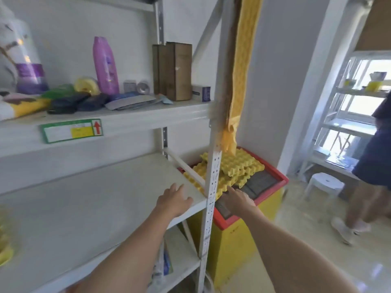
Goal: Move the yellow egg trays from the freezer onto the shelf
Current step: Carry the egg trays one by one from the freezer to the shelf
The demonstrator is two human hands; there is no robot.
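A pile of yellow egg trays [237,168] lies on top of the yellow freezer [266,210] with a red rim, right of the white shelf unit. My left hand [172,203] rests flat, fingers spread, on the right end of the middle shelf [84,208], holding nothing. My right hand [238,200] reaches past the shelf post [212,187] over the freezer's dark lid, its fingertips at the near edge of the lowest tray; whether it grips the tray is hidden. A tall yellow stack [243,66] leans upright behind the post.
The upper shelf [127,117] holds a purple bottle [105,66], brown boxes [172,70] and pouches. Another yellow item [5,248] sits at the far left of the middle shelf. A white stool [324,185] and a person's legs [364,199] stand at the right.
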